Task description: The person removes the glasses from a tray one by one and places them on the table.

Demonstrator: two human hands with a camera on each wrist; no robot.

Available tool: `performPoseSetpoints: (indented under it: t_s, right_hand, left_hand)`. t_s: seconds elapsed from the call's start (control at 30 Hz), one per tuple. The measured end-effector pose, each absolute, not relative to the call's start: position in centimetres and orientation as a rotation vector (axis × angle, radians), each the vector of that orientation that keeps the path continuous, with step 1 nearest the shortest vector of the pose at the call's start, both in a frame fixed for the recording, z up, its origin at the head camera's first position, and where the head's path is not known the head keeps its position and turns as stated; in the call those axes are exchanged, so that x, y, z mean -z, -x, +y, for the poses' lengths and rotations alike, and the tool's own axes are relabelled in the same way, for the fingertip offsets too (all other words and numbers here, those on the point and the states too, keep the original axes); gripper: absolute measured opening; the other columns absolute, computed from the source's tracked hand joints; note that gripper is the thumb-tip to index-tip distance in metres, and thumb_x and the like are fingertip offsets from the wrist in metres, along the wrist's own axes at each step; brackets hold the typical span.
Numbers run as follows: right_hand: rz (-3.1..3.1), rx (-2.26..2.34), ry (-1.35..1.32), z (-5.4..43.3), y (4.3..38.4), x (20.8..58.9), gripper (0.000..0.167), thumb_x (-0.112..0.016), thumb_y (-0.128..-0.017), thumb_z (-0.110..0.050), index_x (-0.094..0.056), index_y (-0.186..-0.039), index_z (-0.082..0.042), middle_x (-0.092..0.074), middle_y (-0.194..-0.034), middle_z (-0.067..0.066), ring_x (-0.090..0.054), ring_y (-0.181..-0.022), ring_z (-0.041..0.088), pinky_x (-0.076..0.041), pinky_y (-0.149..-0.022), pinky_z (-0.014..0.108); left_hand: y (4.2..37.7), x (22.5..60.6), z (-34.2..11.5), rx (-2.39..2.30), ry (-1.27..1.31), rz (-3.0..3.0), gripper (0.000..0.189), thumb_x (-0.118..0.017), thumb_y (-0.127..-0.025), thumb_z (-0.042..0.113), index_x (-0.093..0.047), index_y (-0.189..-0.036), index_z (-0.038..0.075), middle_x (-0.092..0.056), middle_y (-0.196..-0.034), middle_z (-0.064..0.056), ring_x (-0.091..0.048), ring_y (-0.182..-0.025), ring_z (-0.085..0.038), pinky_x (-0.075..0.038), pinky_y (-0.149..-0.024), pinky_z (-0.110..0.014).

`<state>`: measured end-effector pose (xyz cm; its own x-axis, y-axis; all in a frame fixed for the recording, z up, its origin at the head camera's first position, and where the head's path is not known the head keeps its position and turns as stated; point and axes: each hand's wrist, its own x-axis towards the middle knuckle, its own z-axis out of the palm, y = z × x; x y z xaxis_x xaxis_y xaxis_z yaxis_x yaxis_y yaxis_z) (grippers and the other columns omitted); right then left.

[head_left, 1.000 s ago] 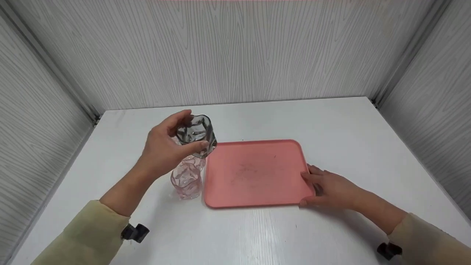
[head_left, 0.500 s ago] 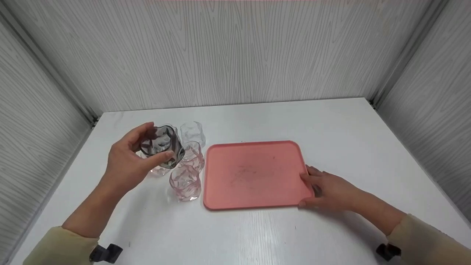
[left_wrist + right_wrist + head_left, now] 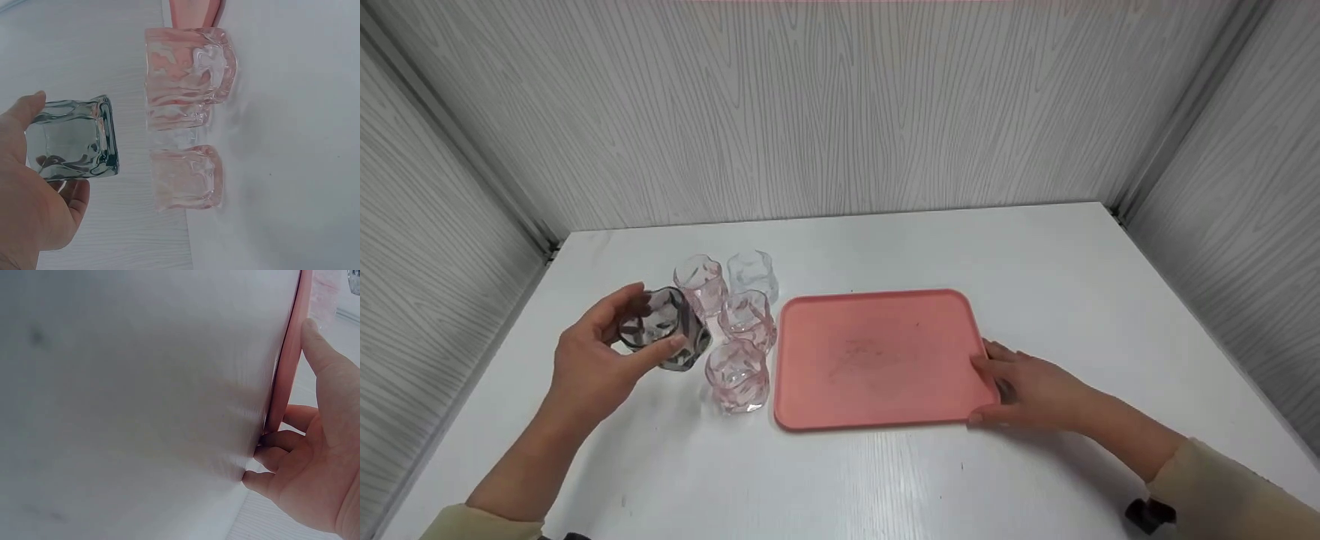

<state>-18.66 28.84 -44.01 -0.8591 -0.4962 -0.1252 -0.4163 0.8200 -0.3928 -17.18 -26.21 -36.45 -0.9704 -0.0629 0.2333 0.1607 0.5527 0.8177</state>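
My left hand (image 3: 596, 356) grips a smoky grey glass tumbler (image 3: 73, 140) round its side, thumb on the near side. The tumbler is held in the air above the table, its mouth upward, to the left of the other glasses. Three pink-tinted tumblers, a front one (image 3: 739, 379), a middle one (image 3: 748, 319) and a back one (image 3: 702, 285), stand upright close together. A clear tumbler (image 3: 753, 274) stands behind them. Just right of the glasses lies a pink rectangular tray (image 3: 881, 360). At its front right corner, my right hand (image 3: 1039, 390) holds the edge between thumb and fingers.
The white table (image 3: 870, 487) carries the tray and glasses. Grey wood-grain panels stand along its back (image 3: 840, 112) and both sides. Dark scuffs mark the middle of the tray.
My left hand has carried the grey tumbler leftward and down, away from above the tray's left edge, uncovering the pink and clear tumblers. My right hand stays at the tray.
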Motion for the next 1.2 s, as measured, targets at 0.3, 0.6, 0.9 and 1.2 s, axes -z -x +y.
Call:
performPoseSetpoints:
  t_s: [0.3, 0.6, 0.9, 1.2]
  right_hand:
    - [2.776, 0.52, 0.667, 28.7, 18.7, 44.1, 0.102, -0.07, -0.086, -0.078, -0.05, -0.158, -0.008, -0.037, -0.168, 0.02, -0.039, -0.15, 0.047, -0.041, -0.114, 0.065]
    - [2.778, 0.5, 0.654, 28.7, 18.8, 44.2, 0.104, -0.071, -0.085, -0.079, -0.049, -0.159, -0.009, -0.037, -0.168, 0.017, -0.042, -0.149, 0.044, -0.045, -0.112, 0.062]
    - [2.792, 0.509, 0.701, 28.7, 18.7, 44.2, 0.103, -0.069, -0.087, -0.078, -0.05, -0.158, -0.006, -0.039, -0.166, 0.02, -0.044, -0.147, 0.045, -0.045, -0.111, 0.062]
    - [2.784, 0.5, 0.679, 28.7, 18.6, 44.1, 0.104, -0.068, -0.087, -0.079, -0.049, -0.159, -0.007, -0.037, -0.167, 0.021, -0.041, -0.149, 0.047, -0.042, -0.114, 0.064]
  left_hand:
    - [16.2, 38.3, -27.7, 1.347, -0.016, -2.609, 0.088, -0.091, -0.087, 0.033, -0.047, -0.159, 0.008, -0.06, -0.147, -0.012, -0.059, -0.132, -0.031, -0.043, -0.092, -0.003]
    - [15.9, 40.4, -28.6, 1.359, -0.067, -2.657, 0.092, -0.092, -0.086, 0.037, -0.045, -0.159, 0.005, -0.059, -0.148, -0.015, -0.057, -0.135, -0.031, -0.04, -0.092, -0.002]
    - [16.0, 41.4, -28.6, 1.352, -0.096, -2.71, 0.095, -0.092, -0.085, 0.038, -0.043, -0.16, 0.004, -0.056, -0.152, -0.018, -0.053, -0.141, -0.034, -0.035, -0.093, 0.001]
    - [16.1, 42.3, -28.6, 1.365, -0.119, -2.748, 0.097, -0.092, -0.084, 0.042, -0.043, -0.16, 0.004, -0.055, -0.153, -0.019, -0.052, -0.143, -0.036, -0.035, -0.092, 0.001]
